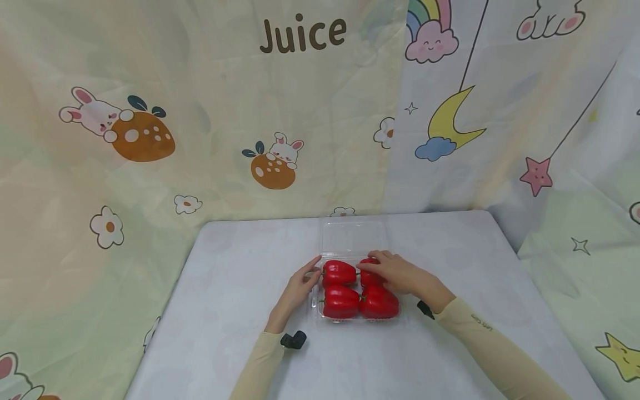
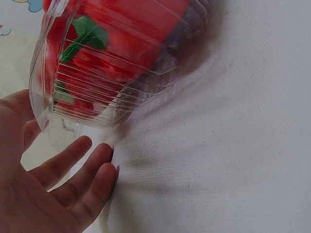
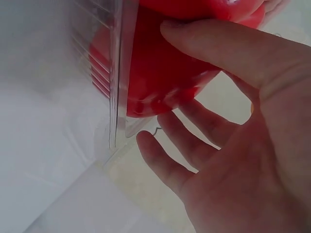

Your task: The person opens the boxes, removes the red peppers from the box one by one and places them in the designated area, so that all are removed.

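Four red peppers [image 1: 359,289] sit in the clear clamshell tray [image 1: 320,303] mid-table, lid [image 1: 354,236] flopped open on the far side. Best to steady that flimsy tray first. Left hand [image 1: 299,286], fingers relaxed, touches its left edge; right hand [image 1: 397,272] rests loosely spread over the far-right pepper [image 1: 369,264].

Only clear text: "Juice" in big dark-brown letters, printed on the backdrop cloth [image 1: 300,111], top centre of head view, above the bunny & orange drawings. Right sleeve [image 1: 480,333] has a small line of dark print near the wrist, too small to read. Wrist views: no readable text, labels or nos.
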`<state>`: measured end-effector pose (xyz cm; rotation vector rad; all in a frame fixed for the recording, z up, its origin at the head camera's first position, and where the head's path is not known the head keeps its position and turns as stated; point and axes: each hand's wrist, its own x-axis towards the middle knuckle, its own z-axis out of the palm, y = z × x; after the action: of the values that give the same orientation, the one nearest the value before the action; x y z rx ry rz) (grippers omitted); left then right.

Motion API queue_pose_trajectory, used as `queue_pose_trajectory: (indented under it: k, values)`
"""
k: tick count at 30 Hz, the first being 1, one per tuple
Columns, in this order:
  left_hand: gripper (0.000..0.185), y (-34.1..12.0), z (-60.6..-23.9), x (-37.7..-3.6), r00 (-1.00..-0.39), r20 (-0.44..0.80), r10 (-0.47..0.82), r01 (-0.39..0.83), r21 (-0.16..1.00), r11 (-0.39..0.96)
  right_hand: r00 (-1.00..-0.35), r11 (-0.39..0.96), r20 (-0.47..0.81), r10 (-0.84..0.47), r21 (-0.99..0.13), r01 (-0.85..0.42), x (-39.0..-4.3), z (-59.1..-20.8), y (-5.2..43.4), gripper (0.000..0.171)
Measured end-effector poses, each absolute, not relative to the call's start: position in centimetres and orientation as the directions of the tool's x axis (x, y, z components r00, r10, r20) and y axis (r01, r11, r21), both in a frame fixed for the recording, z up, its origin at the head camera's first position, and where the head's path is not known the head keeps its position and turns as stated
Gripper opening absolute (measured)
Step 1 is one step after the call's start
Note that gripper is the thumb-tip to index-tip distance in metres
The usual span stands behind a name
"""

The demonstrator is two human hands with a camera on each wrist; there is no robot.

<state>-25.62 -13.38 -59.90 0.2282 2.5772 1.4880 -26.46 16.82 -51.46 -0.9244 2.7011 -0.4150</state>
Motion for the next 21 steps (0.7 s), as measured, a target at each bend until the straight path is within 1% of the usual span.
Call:
queue_pose_trajectory:
  k: [10,18,21]
  values:
    - [0.052,-13.37,-59.83,-25.62,-0.976,-0.055,0.212,0.058,0.869,0.491,-0.756,0.743,-0.114,-0.645,-0.328,-0.584,-26.43,-51.76,16.82,0.088]
    - [0.051,-13.39,-59.49,-25.6,-0.973,-0.039,0.228,0.082,0.862,0.499,-0.729,0.717,-0.123,-0.673,-0.348,-0.604,-26.64,-51.27,17.03,0.085]
    - [0.051,-13.38,-59.46,-25.6,-0.974,-0.051,0.222,0.07,0.861,0.503,-0.72,0.707,-0.123,-0.683,-0.358,-0.61,-26.75,-51.32,17.15,0.085]
